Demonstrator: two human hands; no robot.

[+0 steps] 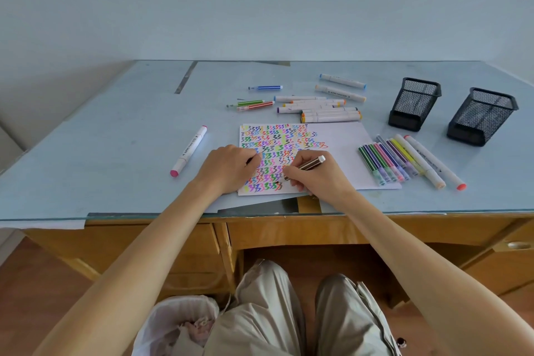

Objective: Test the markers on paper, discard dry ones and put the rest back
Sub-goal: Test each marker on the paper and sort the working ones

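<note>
A white sheet of paper [341, 139] covered with coloured squiggles lies on the desk. My right hand [313, 173] grips a brown striped marker [309, 165] with its tip down on the paper's lower part. My left hand [231, 167] rests on the paper's left edge with its fingers curled around something dark, which is mostly hidden. A row of thin striped markers [384, 162] lies right of the paper. Several thick white markers [323, 108] lie behind it. A pink-capped white marker [189, 151] lies alone at the left.
Two black mesh pen holders [414, 104] [481, 117] stand at the back right. Three thin markers [255, 104] lie at the back centre. A bin with a white liner [170, 324] stands on the floor below the desk's front edge [144, 215].
</note>
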